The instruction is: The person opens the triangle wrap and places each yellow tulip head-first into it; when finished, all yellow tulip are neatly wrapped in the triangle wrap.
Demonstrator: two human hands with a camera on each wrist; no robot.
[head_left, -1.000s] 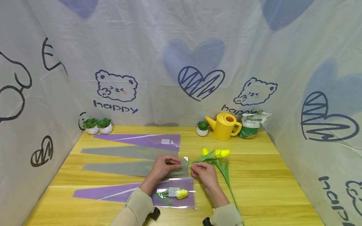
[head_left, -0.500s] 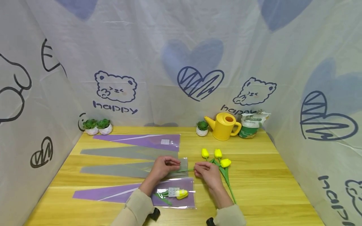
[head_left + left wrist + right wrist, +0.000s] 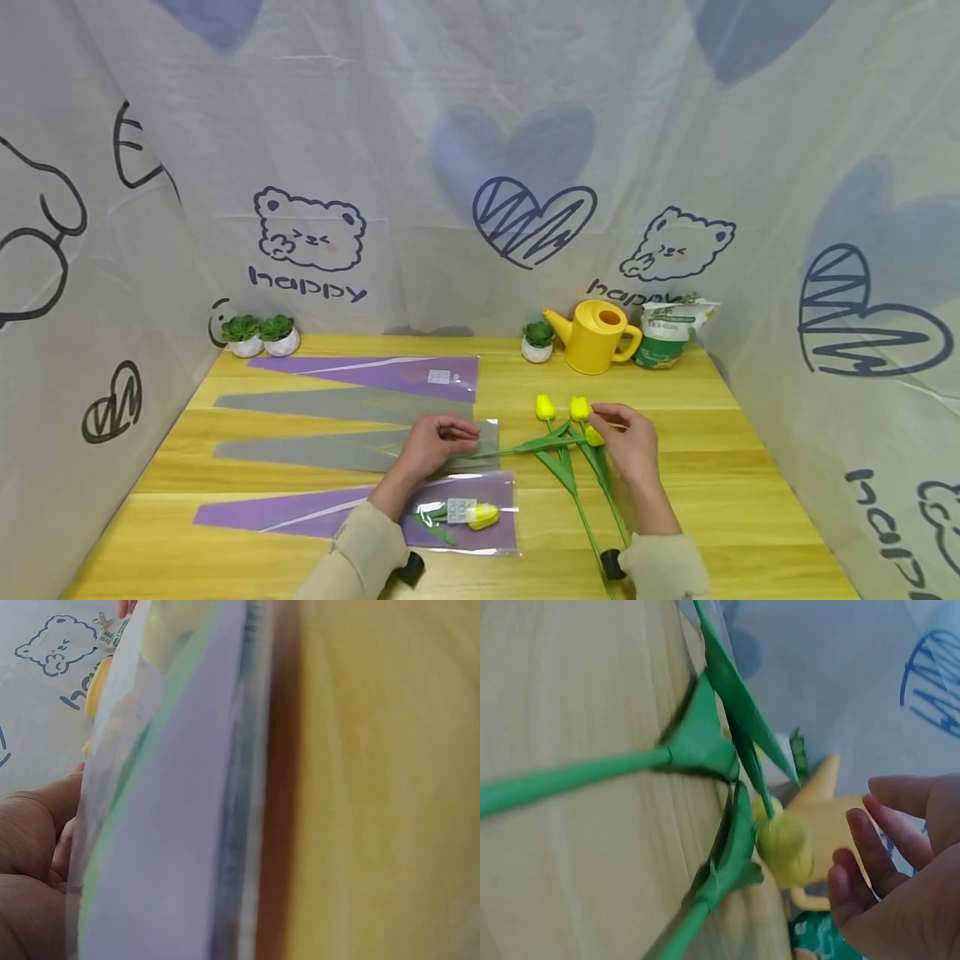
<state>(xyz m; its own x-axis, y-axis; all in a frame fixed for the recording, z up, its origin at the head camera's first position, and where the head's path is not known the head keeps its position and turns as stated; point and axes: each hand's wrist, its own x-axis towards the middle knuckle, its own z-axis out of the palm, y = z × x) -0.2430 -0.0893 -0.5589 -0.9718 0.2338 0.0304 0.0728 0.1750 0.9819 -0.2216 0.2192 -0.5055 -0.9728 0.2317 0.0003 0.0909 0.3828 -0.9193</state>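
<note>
Your right hand [image 3: 628, 443] has left the stem for the tulip heads [image 3: 577, 408], fingers loose; your left hand [image 3: 435, 442] pinches the grey sleeve [image 3: 337, 450] mouth. Next, grip one bloom.

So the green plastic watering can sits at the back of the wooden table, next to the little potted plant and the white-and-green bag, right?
Nearly. The plastic watering can is yellow, not green, as the head view shows. The rest holds: it stands at the back of the wooden table, with the little potted plant on one side of it and the white-and-green bag on the other.
</note>
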